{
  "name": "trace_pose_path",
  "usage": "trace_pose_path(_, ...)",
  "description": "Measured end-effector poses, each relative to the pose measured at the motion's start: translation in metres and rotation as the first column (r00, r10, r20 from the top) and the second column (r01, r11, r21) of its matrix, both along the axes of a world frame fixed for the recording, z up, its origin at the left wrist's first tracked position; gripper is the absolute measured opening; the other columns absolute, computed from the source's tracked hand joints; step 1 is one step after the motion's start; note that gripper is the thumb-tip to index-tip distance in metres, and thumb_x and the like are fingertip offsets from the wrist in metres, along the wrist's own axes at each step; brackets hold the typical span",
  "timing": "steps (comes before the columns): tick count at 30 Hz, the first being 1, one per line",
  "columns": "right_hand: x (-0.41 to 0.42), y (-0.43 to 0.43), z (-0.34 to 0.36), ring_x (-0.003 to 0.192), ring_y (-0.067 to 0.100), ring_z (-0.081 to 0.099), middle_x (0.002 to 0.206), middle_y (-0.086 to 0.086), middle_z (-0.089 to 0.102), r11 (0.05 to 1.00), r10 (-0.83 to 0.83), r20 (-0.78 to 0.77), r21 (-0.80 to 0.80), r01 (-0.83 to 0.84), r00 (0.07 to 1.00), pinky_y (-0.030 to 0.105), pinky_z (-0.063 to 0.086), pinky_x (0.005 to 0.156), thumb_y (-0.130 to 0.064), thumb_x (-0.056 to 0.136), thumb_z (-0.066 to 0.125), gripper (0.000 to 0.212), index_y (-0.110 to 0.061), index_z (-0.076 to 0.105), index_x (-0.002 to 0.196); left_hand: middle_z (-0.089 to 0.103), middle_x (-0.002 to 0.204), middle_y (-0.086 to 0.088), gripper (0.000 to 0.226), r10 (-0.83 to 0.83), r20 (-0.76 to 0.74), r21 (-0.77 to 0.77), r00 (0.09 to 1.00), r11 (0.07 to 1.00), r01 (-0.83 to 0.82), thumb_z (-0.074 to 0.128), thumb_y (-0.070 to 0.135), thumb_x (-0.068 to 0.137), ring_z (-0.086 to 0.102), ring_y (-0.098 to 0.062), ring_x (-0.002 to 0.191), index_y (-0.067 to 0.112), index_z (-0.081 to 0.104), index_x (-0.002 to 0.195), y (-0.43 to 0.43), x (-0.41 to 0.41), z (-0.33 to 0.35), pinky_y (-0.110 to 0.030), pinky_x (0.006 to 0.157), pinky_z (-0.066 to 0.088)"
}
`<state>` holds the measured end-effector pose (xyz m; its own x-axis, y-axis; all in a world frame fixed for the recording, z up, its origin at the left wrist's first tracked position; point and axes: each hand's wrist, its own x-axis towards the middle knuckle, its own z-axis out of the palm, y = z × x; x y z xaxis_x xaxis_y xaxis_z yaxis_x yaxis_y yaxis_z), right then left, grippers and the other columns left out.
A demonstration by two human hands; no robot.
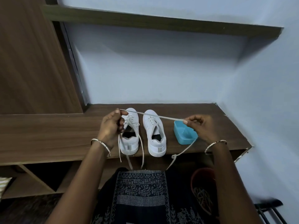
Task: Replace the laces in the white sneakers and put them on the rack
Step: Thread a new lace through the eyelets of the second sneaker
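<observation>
Two white sneakers stand side by side on the brown wooden top (pixel 48 135), toes toward the wall. The left sneaker (pixel 130 139) is laced, with loose ends hanging over the front edge. The right sneaker (pixel 155 133) shows bare eyelets. A white lace (pixel 155 116) is stretched above both shoes. My left hand (pixel 111 125) pinches one end of it over the left sneaker. My right hand (pixel 200 125) pinches it to the right, and the rest of the lace drops past the front edge.
A light blue plastic box (pixel 184 133) sits right of the sneakers, under my right hand. A wooden shelf (pixel 161 23) runs along the wall above. Open compartments (pixel 32 180) lie below the top. A reddish bucket (pixel 203 188) stands on the floor at right, a black rack (pixel 270 212) beside it.
</observation>
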<state>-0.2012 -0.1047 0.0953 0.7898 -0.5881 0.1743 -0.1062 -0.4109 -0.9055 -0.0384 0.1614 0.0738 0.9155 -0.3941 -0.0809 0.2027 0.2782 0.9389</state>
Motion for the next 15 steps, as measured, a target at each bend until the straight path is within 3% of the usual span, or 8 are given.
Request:
trace_pose_path(4, -0.001, 0.003, 0.007, 0.051, 0.002, 0.052, 0.065, 0.001, 0.066, 0.987, -0.110, 0.115, 0.130, 0.095, 0.987, 0.018, 0.045, 0.053, -0.015, 0.087, 0.075, 0.011, -0.017, 0.071, 0.077, 0.044, 0.052, 0.001, 0.038, -0.039, 0.060, 0.087, 0.997, 0.996, 0.034, 0.040, 0.027, 0.106, 0.033, -0.012, 0.044, 0.009, 0.066, 0.086, 0.002, 0.000, 0.007, -0.020, 0.042, 0.028)
trace_pose_path(10, 0.008, 0.036, 0.031, 0.044, 0.007, 0.048, 0.067, 0.002, 0.070, 0.946, 0.094, 0.121, 0.299, -0.127, 0.988, 0.018, 0.044, 0.048, -0.013, 0.090, 0.071, 0.004, -0.009, 0.071, 0.089, 0.046, 0.054, 0.005, 0.037, -0.316, 0.228, 0.341, 0.921, 0.912, 0.228, 0.043, 0.033, 0.104, 0.031, -0.008, 0.043, 0.009, 0.070, 0.095, -0.014, -0.023, 0.032, -0.019, 0.045, 0.021)
trace_pose_path(13, 0.015, 0.054, 0.040, 0.047, 0.008, 0.051, 0.069, 0.004, 0.071, 0.912, 0.130, 0.181, 0.364, -0.189, 0.975, 0.019, 0.046, 0.051, -0.014, 0.090, 0.070, 0.009, -0.005, 0.068, 0.092, 0.058, 0.059, 0.009, 0.021, -0.440, 0.307, 0.393, 0.844, 0.866, 0.308, 0.057, 0.022, 0.099, 0.047, 0.002, 0.044, 0.005, 0.070, 0.103, -0.032, -0.042, 0.036, -0.013, 0.046, 0.036)
trace_pose_path(15, 0.020, 0.066, 0.046, 0.051, 0.010, 0.054, 0.074, 0.008, 0.071, 0.885, 0.183, 0.203, 0.393, -0.252, 0.962, 0.021, 0.049, 0.054, -0.016, 0.089, 0.071, 0.011, -0.006, 0.069, 0.093, 0.072, 0.082, 0.000, 0.023, -0.524, 0.332, 0.411, 0.784, 0.829, 0.380, 0.069, 0.025, 0.091, 0.068, -0.003, 0.072, 0.007, 0.071, 0.106, -0.044, -0.055, 0.033, -0.017, 0.069, 0.054)
